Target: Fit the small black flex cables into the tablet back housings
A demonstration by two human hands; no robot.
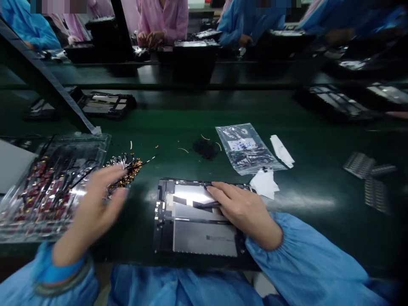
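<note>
A tablet-like device [204, 240] with its inside exposed lies flat on the green bench in front of me. My right hand [244, 208] rests on its upper right part, fingers stretched towards the top edge. A dark strip [204, 205] runs under that hand; whether it belongs to the device I cannot tell. My left hand [100, 199], blurred by motion, is over the near side of a heap of small gold and silver parts [133, 169]. Its thumb and fingers are apart, with nothing visible between them. Left of it, a clear plastic tray [105, 142] holds many cable-like parts.
Behind the device are a small black heap [205, 149], a clear zip bag [245, 146] and white paper pieces [265, 183]. Grey strips [359, 165] lie at right. A slanted post [54, 80] rises at left. Co-workers [164, 21] sit across the bench, beyond more devices [106, 104].
</note>
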